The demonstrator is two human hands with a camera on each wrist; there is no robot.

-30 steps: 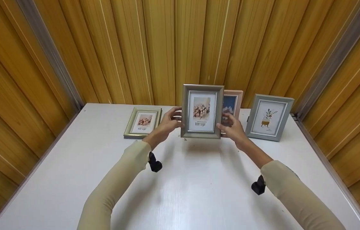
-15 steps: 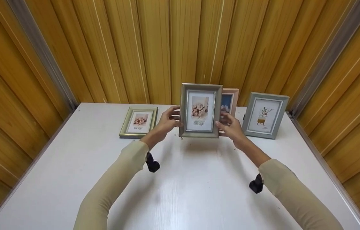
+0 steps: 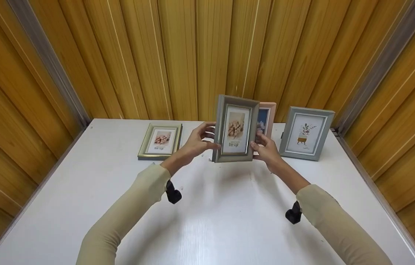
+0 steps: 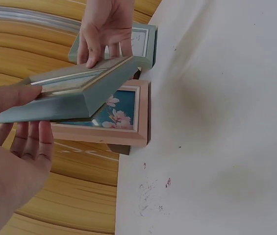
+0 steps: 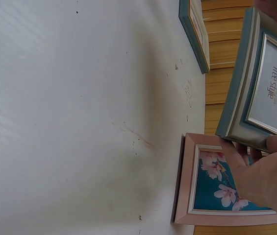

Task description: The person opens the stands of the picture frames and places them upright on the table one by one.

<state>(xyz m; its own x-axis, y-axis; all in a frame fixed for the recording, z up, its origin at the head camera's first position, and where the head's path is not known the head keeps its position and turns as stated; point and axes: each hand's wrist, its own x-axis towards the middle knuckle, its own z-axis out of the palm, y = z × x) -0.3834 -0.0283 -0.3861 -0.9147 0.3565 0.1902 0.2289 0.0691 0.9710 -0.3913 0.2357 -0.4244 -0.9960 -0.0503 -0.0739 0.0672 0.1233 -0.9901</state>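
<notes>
Both hands hold a grey-green picture frame (image 3: 236,129) with a flower print, raised off the white table. My left hand (image 3: 197,144) grips its left edge, thumb (image 4: 23,95) on the front and fingers behind. At the right edge my right hand (image 3: 268,150) pinches it, thumb in front; its fingers are partly hidden behind. The frame is turned, so its left side face shows. Just behind it a pink frame (image 3: 272,114) with a blossom picture stands on the table, partly covered. My right hand is in front of that pink frame in the right wrist view (image 5: 189,186).
A grey-green frame (image 3: 305,134) with a plant print stands upright at the right. To the left a light green frame (image 3: 160,141) rests on the white table (image 3: 207,221). Wood-patterned walls (image 3: 178,55) rise behind the table and on both sides.
The held frame has turned, bringing its left side face into sight, and shifted slightly right. My left hand has moved a little right with it. The other frames stay where they were.
</notes>
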